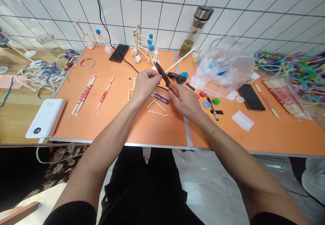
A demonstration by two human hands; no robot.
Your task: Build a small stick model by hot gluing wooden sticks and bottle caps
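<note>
My left hand (146, 82) is closed in a pinch, its fingertips on the near end of a pale wooden stick (181, 59). That stick slants up to the right, passing behind dark blades. My right hand (186, 101) is wrapped round a dark, scissors-like tool (164, 74) with a reddish-brown handle; its tips point away toward the wall. Beneath my hands lie a purple utility knife (161, 98) and several short cut sticks (156, 112). A small stick frame (131, 93) is partly hidden by my left hand. Just beyond the tool is a black glue gun (177, 78).
Stick models with blue balls (149, 42) stand near the tiled wall, beside a phone (119, 53). A tall glass bottle (194, 32) and a plastic bag (223, 69) are behind right. Chopstick packets (83, 96) and a white power bank (45, 118) lie left; coloured caps (207, 104) lie right.
</note>
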